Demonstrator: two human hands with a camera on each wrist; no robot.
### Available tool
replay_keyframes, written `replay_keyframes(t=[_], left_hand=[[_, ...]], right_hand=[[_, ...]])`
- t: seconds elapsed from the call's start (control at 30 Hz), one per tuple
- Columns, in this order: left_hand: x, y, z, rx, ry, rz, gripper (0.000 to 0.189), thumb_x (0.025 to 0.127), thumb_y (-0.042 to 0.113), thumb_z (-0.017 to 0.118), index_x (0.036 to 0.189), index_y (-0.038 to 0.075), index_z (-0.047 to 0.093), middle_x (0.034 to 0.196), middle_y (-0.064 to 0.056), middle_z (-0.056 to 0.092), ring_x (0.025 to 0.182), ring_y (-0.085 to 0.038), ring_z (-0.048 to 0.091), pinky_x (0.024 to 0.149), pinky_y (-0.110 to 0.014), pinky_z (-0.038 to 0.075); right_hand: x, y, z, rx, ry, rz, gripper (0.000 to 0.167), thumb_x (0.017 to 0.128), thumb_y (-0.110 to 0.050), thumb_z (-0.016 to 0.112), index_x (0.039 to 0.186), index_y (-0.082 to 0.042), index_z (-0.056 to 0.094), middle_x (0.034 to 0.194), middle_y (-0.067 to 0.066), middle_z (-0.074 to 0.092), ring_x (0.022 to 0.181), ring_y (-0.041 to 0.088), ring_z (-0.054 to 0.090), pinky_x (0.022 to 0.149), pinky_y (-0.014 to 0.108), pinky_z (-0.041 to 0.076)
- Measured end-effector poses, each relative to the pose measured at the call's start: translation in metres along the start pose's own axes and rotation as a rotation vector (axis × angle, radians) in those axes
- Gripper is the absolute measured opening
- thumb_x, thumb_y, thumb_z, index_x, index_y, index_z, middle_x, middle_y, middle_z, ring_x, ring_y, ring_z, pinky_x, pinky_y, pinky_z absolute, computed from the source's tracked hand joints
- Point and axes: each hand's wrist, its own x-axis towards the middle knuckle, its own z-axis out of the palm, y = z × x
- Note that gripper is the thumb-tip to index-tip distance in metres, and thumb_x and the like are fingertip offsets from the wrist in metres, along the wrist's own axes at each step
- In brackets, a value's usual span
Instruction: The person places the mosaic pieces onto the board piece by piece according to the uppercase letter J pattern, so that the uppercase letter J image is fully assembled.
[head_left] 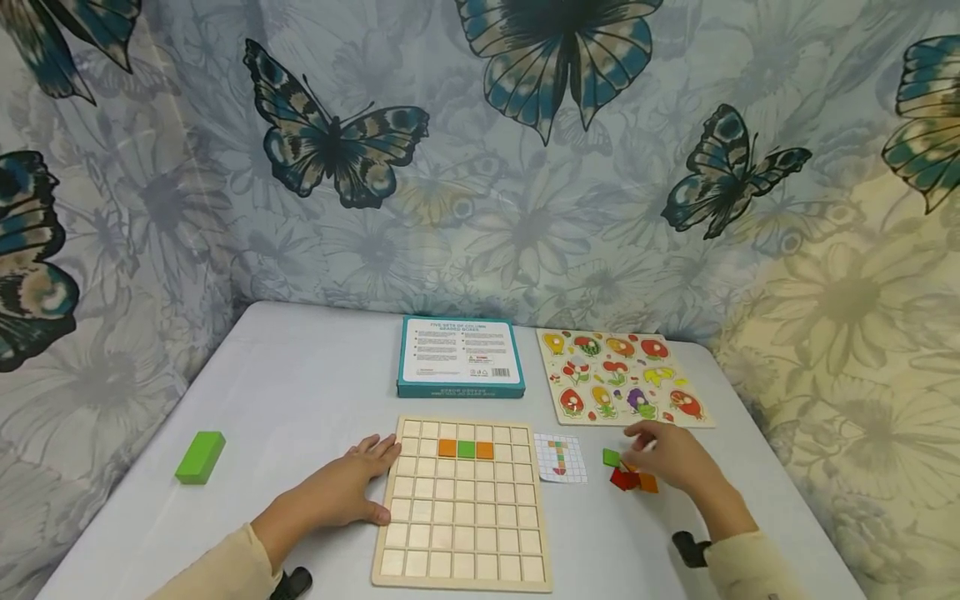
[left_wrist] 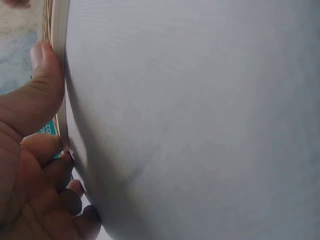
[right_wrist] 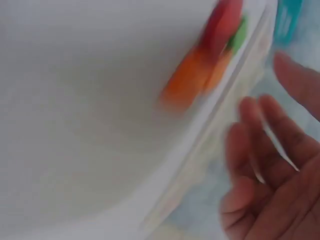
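A wooden grid board point(head_left: 456, 512) lies on the table with two orange tiles and one green tile point(head_left: 466, 449) in a row near its far edge. My left hand point(head_left: 341, 485) rests against the board's left side, thumb and fingers spread along the edge. In the left wrist view the thumb point(left_wrist: 45, 85) touches the board's rim. My right hand point(head_left: 671, 454) hovers over a small pile of red, orange and green tiles point(head_left: 624, 480). Nothing shows between its loosely bent fingers point(right_wrist: 250, 145) in the right wrist view, where the tiles are blurred.
A pattern card point(head_left: 572, 471) lies just right of the board. Behind stand a teal-edged box point(head_left: 460, 354) and a fruit puzzle board point(head_left: 551, 379). A green block point(head_left: 199, 457) sits far left. A butterfly-print cloth point(head_left: 525, 233) hangs behind the white table.
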Motion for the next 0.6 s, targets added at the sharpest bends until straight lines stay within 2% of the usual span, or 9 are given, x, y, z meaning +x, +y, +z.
replay_keyframes(t=[0.1, 0.23, 0.37, 0.6], left_hand=[[-0.001, 0.0, 0.001, -0.007, -0.006, -0.003, 0.103, 0.067, 0.044, 0.083, 0.151, 0.005, 0.037, 0.159, -0.009, 0.025, 0.147, -0.034, 0.013, 0.116, -0.054, 0.016], [-0.002, 0.001, 0.0, -0.006, -0.005, -0.007, 0.103, 0.068, 0.044, 0.082, 0.151, 0.005, 0.036, 0.159, -0.008, 0.024, 0.147, -0.034, 0.013, 0.116, -0.054, 0.016], [-0.002, 0.001, -0.002, 0.003, 0.002, -0.011, 0.102, 0.068, 0.043, 0.083, 0.151, 0.006, 0.037, 0.159, -0.008, 0.024, 0.147, -0.034, 0.013, 0.116, -0.053, 0.016], [-0.002, 0.004, -0.003, 0.002, -0.006, -0.003, 0.102, 0.069, 0.042, 0.083, 0.151, 0.004, 0.037, 0.159, -0.009, 0.025, 0.147, -0.035, 0.013, 0.116, -0.053, 0.016]], right_hand=[[-0.01, 0.03, -0.009, 0.015, -0.051, 0.077, 0.045, 0.08, -0.03, 0.081, 0.115, -0.005, 0.068, 0.094, 0.002, 0.062, 0.08, 0.02, 0.055, 0.065, 0.035, 0.049], [-0.017, 0.051, -0.008, 0.038, -0.098, 0.117, 0.049, 0.075, -0.032, 0.085, 0.112, -0.005, 0.069, 0.096, 0.003, 0.062, 0.083, 0.021, 0.056, 0.069, 0.036, 0.051], [-0.018, 0.056, -0.004, 0.034, -0.087, 0.121, 0.046, 0.074, -0.03, 0.086, 0.11, -0.006, 0.07, 0.096, 0.003, 0.061, 0.084, 0.021, 0.055, 0.07, 0.037, 0.051], [-0.017, 0.054, 0.002, -0.011, -0.081, 0.119, 0.031, 0.078, -0.023, 0.083, 0.103, -0.01, 0.072, 0.093, 0.003, 0.06, 0.083, 0.022, 0.052, 0.071, 0.038, 0.05]])
